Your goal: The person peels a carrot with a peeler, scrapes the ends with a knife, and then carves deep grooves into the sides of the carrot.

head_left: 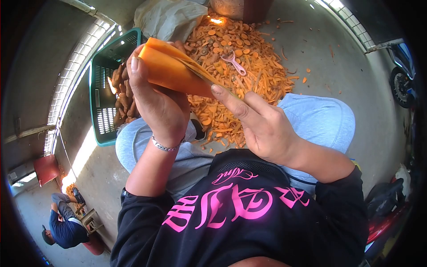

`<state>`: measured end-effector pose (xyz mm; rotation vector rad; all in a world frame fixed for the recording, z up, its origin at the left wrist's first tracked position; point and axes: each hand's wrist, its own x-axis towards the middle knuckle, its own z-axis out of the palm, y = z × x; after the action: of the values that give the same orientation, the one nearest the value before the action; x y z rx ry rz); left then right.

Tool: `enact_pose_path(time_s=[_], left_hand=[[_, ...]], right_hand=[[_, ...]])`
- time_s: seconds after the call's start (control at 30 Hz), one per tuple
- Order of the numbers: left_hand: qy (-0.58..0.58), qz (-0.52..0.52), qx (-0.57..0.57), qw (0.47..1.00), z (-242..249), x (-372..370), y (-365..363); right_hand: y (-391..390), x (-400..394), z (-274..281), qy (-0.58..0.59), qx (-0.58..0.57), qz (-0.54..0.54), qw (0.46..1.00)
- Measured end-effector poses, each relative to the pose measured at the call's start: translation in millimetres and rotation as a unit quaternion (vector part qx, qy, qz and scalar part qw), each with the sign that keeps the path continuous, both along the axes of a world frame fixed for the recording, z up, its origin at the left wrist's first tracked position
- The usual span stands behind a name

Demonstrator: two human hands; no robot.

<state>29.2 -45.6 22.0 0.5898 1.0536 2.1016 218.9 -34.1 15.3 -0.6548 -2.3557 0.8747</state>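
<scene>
Through the head camera I see the left hand [158,104] clamped around a large, smooth, peeled orange chunk [171,73], raised above a heap of orange peelings and round slices [267,82]. The step looks like a lengthwise split, with a gap already open. The right hand [273,129] is at its near end, index finger extended; I can't tell whether it grips anything. Any deeper cut calls for a steady hold and clear fingertips. A pink peeler [240,70] lies on the heap.
</scene>
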Motion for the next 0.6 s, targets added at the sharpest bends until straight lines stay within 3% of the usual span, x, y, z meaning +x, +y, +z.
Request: enact_pose_path(time_s=[0.53, 0.6], left_hand=[[-0.001, 0.015, 0.014, 1.0, 8, -21, 2], [0.014, 0.016, 0.058, 0.998, 12, -32, -1]], right_hand=[[1, 4, -6, -0.015, -0.037, 0.01, 0.999], [2, 6, -23, -0.054, -0.055, 0.007, 0.997]])
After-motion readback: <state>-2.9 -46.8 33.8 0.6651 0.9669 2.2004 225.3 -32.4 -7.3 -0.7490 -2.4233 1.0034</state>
